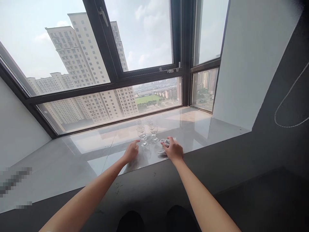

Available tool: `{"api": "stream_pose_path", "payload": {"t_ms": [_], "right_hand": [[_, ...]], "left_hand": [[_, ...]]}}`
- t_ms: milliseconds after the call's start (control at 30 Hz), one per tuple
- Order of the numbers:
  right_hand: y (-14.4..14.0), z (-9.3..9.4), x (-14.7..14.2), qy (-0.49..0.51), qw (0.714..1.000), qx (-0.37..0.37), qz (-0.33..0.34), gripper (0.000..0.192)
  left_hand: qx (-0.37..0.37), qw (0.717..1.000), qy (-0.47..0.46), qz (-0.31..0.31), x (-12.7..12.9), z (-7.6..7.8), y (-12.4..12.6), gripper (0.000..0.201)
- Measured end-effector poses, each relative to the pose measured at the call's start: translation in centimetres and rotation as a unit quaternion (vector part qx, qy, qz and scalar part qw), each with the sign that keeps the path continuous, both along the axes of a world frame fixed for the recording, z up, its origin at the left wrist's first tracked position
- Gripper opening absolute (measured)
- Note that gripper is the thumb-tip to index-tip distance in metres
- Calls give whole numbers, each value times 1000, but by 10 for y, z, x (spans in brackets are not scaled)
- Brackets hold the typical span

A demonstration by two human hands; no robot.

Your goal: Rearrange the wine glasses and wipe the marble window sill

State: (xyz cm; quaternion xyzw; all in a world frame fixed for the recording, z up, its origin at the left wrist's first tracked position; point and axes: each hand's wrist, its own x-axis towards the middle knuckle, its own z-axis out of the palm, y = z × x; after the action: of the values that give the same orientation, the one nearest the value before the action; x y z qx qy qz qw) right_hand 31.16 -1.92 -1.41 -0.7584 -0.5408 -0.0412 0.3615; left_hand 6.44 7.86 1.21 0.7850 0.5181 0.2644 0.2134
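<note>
Several clear stemmed glasses stand upright, grouped close together on the glossy window sill. The front left glass (142, 132) is nearest to my left hand (131, 150), whose fingers are curled in beside it with nothing visible in them. Another stemmed glass (154, 129) stands just to the right, and more rims show faintly behind. My right hand (174, 149) is closed on a bunched, pale grey-white cloth (162, 151) that rests on the sill near its front edge, to the right of the glasses. Part of the cloth is hidden under my fingers.
The shiny sill (79, 161) reflects the window and ends in a front edge close to my wrists. Dark window frames (116, 85) rise behind the glasses. A white wall (241, 71) stands at right, with a hanging bead chain (277, 124) beyond.
</note>
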Motion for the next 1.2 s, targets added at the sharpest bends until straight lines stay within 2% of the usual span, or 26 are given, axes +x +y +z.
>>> {"api": "stream_pose_path", "payload": {"t_ms": [167, 267, 400, 500, 567, 667, 733, 833, 900, 967, 1100, 1200], "right_hand": [[1, -1, 0, 0, 1000, -3, -3, 45], [1, -1, 0, -1, 1000, -2, 2, 44], [1, -1, 0, -2, 1000, -1, -8, 45], [1, 0, 0, -6, 1000, -8, -7, 45], [0, 0, -1, -6, 1000, -14, -6, 46], [0, 0, -1, -5, 1000, -12, -7, 46], [0, 0, -1, -4, 1000, -7, -8, 47], [1, -2, -1, -3, 1000, 2, -14, 45], [2, -3, 0, -1, 1000, 5, -16, 45], [2, -4, 0, 0, 1000, 5, -17, 44], [1, -3, 0, -4, 1000, 6, -21, 44], [-1, -1, -1, -7, 1000, 0, -24, 43]], "left_hand": [[36, 996, 56, 67, 21, 9, 9, 49], [43, 994, 49, 82, 34, 10, 17, 51], [-15, 995, -46, 88, 47, 8, 24, 34], [-91, 982, -135, 93, 49, 5, 26, 26], [-114, 975, -172, 85, 47, 3, 27, 24], [-109, 969, -208, 75, 38, 0, 31, 21], [-97, 957, -267, 63, 30, 0, 35, 23], [-104, 906, -409, 31, 14, 4, 40, 33], [-127, 874, -468, 30, 1, 10, 42, 37], [-135, 862, -487, 49, -13, 17, 42, 35], [-159, 856, -483, 90, -45, 26, 38, 26], [-190, 846, -481, 126, -69, 28, 37, 30]]}}
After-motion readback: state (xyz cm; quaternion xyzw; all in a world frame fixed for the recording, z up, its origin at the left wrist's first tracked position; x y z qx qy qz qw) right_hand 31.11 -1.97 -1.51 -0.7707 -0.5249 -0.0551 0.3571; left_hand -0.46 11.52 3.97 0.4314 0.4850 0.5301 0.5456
